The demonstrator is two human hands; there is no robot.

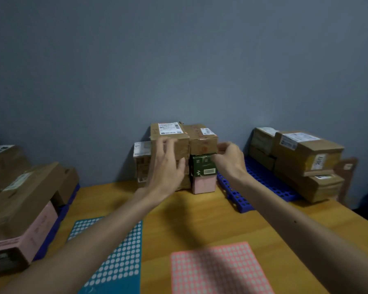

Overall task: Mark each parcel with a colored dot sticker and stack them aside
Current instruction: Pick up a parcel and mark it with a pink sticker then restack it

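Observation:
Against the wall stands a middle stack of parcels. On top are a brown labelled parcel (170,132) and a second brown parcel (201,140) beside it. Below sit a green box (202,166) and a pink box (203,185). My left hand (168,166) reaches with spread, straight fingers onto the front of the labelled parcel. The curled fingers and thumb of my right hand (229,158) pinch the lower right corner of the second brown parcel. A teal dot-sticker sheet (117,262) and a pink dot-sticker sheet (217,270) lie on the wooden table (200,213) near me.
A pile of brown and pink parcels (23,198) fills the left side. More brown parcels (302,162) are stacked at the right on a blue plastic pallet (253,187). A grey wall closes the back. A small taped box (141,158) leans at the stack's left.

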